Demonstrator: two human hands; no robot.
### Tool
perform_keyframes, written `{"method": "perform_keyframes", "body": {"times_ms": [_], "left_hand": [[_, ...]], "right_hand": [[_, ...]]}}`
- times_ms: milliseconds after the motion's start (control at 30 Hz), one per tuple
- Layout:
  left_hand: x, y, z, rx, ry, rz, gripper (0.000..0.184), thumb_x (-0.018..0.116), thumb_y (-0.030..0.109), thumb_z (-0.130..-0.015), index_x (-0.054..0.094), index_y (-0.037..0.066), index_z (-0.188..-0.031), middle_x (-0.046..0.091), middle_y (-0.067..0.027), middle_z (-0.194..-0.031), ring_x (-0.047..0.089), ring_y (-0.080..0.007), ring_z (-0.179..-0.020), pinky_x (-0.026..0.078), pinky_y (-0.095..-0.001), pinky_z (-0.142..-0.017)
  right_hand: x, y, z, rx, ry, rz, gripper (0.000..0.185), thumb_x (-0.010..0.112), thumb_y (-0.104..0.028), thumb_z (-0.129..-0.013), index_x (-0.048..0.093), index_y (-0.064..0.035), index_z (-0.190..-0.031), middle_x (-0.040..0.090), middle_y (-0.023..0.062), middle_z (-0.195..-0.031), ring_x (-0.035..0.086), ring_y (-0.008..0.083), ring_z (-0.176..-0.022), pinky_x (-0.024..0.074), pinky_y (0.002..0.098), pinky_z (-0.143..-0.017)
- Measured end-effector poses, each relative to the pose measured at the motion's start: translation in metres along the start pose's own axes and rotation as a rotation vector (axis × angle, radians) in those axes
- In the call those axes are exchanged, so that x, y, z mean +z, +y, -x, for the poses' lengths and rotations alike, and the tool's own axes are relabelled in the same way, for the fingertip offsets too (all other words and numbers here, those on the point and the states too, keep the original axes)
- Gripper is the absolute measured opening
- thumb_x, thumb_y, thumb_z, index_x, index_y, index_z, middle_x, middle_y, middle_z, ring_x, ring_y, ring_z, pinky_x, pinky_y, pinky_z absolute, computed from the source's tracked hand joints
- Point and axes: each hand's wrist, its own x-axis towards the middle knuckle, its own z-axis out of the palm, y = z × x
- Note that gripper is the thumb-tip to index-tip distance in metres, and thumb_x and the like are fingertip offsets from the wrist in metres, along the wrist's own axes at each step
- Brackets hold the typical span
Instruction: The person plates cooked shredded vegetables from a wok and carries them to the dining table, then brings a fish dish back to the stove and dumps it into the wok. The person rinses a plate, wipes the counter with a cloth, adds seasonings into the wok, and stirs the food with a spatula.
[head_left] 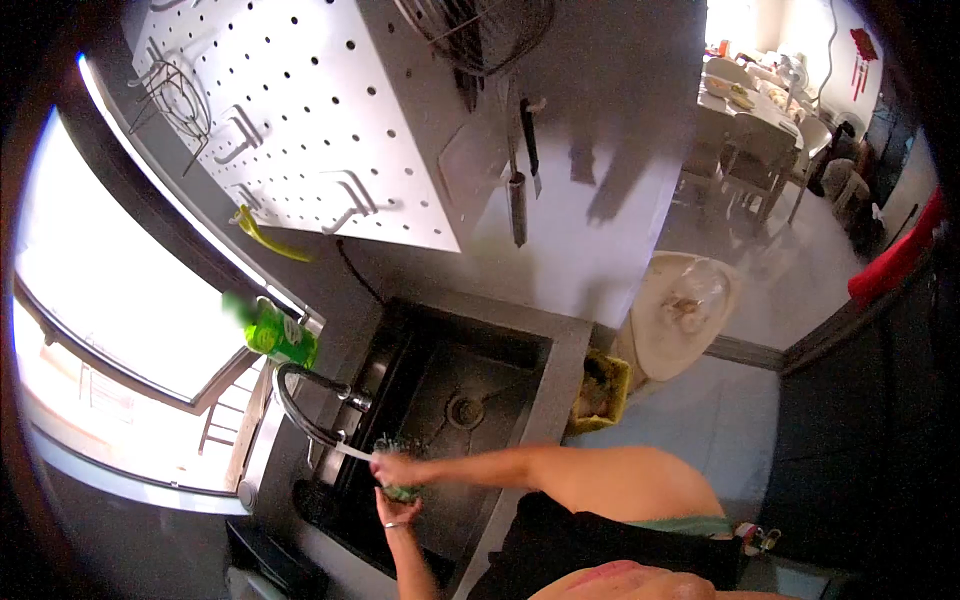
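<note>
My right hand [395,468] is closed at the water stream [355,453] from the curved tap [303,418], over the dark sink [535,385]. Close below it, my left hand [397,508], with a band at the wrist, has its fingers curled round a small green item [402,493]. The green item lies between both hands; its kind is too small to tell. Water splashes about the right hand, and what that hand grips is blurred.
A green bottle [285,335] stands behind the tap by the window. A yellow-rimmed bin [605,392] and a pale bin [665,335] stand beyond the sink. Utensils [518,205] hang on the wall beside the white pegboard [330,110]. A dining table [745,105] is farther off.
</note>
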Motion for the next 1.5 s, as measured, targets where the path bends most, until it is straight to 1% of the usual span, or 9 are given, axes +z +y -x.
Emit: {"method": "perform_keyframes", "body": {"times_ms": [133, 333, 500, 533, 600, 767, 1033, 1300, 1500], "left_hand": [[0.049, -0.012, -0.002, -0.069, -0.105, 0.091, 0.056, 0.046, 0.054, -0.083, 0.042, 0.017, -0.125, 0.043, -0.0084, -0.127, 0.044, -0.0251, -0.111, 0.040, -0.0436, -0.089], [0.074, -0.006, -0.009, 0.169, -0.229, 0.111, 0.051, 0.045, 0.048, -0.086, 0.047, 0.009, -0.118, 0.049, -0.0098, -0.120, 0.049, -0.0258, -0.104, 0.042, -0.0424, -0.084], [0.073, 0.019, 0.027, 0.283, -0.161, -0.119, 0.046, 0.048, 0.043, -0.088, 0.052, 0.004, -0.111, 0.056, -0.0117, -0.109, 0.055, -0.0268, -0.095, 0.047, -0.0426, -0.076], [0.059, 0.027, 0.019, 0.334, -0.252, -0.225, 0.047, 0.048, 0.043, -0.087, 0.051, 0.004, -0.114, 0.056, -0.0115, -0.107, 0.056, -0.0274, -0.095, 0.047, -0.0422, -0.076], [0.107, 0.038, 0.081, 0.410, 0.001, -0.482, 0.030, 0.056, 0.010, -0.077, 0.049, -0.001, -0.103, 0.055, -0.0107, -0.092, 0.057, -0.0231, -0.081, 0.049, -0.0321, -0.067], [0.062, 0.031, 0.026, 0.696, -0.216, -0.580, 0.035, 0.060, -0.004, -0.068, 0.049, -0.002, -0.102, 0.057, -0.0079, -0.093, 0.057, -0.0187, -0.082, 0.047, -0.0278, -0.070], [0.033, 0.042, 0.029, 1.057, 0.141, -1.114, 0.015, 0.065, 0.009, -0.076, 0.058, -0.001, -0.084, 0.061, -0.0063, -0.077, 0.057, -0.0160, -0.071, 0.047, -0.0313, -0.067], [0.038, 0.016, 0.004, 0.696, 0.067, -0.567, 0.057, 0.045, 0.047, -0.090, 0.045, 0.000, -0.122, 0.055, -0.0103, -0.111, 0.056, -0.0229, -0.095, 0.046, -0.0355, -0.077], [0.100, 0.008, 0.058, 0.347, -0.113, -0.243, 0.069, 0.048, 0.057, -0.084, 0.042, 0.002, -0.125, 0.051, -0.0119, -0.117, 0.051, -0.0249, -0.104, 0.045, -0.0374, -0.081]], "right_hand": [[-0.010, -0.101, 0.026, -0.031, -0.154, 0.269, 0.030, 0.058, -0.033, -0.078, 0.056, -0.0042, -0.072, 0.057, 0.0172, -0.066, 0.058, 0.0361, -0.064, 0.0437, 0.0473, -0.058], [-0.034, -0.072, 0.009, 0.120, 0.167, 0.527, 0.032, 0.055, -0.032, -0.080, 0.058, -0.0030, -0.068, 0.060, 0.0165, -0.068, 0.059, 0.0345, -0.067, 0.0462, 0.0476, -0.062], [-0.063, -0.018, -0.005, 0.247, -0.032, 0.859, 0.032, 0.052, -0.031, -0.082, 0.067, -0.0024, -0.080, 0.062, 0.0132, -0.070, 0.056, 0.0284, -0.063, 0.0418, 0.0457, -0.057], [-0.069, -0.019, -0.010, 0.304, -0.183, 0.843, 0.041, 0.046, -0.042, -0.086, 0.066, -0.0063, -0.089, 0.063, 0.0145, -0.086, 0.057, 0.0290, -0.088, 0.0447, 0.0428, -0.071], [-0.071, -0.039, -0.017, 0.429, -0.177, 0.253, 0.041, 0.048, -0.041, -0.088, 0.062, -0.0050, -0.101, 0.063, 0.0118, -0.089, 0.055, 0.0254, -0.095, 0.0451, 0.0374, -0.076], [-0.049, -0.032, -0.023, 0.171, -0.399, -0.286, 0.041, 0.060, -0.034, -0.085, 0.054, -0.0010, -0.109, 0.058, 0.0063, -0.104, 0.054, 0.0155, -0.096, 0.0441, 0.0299, -0.083], [-0.047, 0.024, -0.024, 0.084, -0.446, 0.350, 0.024, 0.062, -0.023, -0.074, 0.059, -0.0002, -0.082, 0.060, 0.0101, -0.073, 0.055, 0.0200, -0.064, 0.0426, 0.0349, -0.058], [-0.019, -0.046, -0.004, -0.089, -0.070, 0.293, 0.043, 0.050, -0.041, -0.085, 0.055, -0.0005, -0.070, 0.054, 0.0201, -0.075, 0.055, 0.0350, -0.071, 0.0427, 0.0441, -0.061], [-0.043, -0.013, -0.023, -0.082, 0.047, 0.288, 0.021, 0.055, -0.022, -0.076, 0.059, -0.0019, -0.077, 0.056, 0.0133, -0.064, 0.057, 0.0267, -0.060, 0.0452, 0.0386, -0.057]]}}
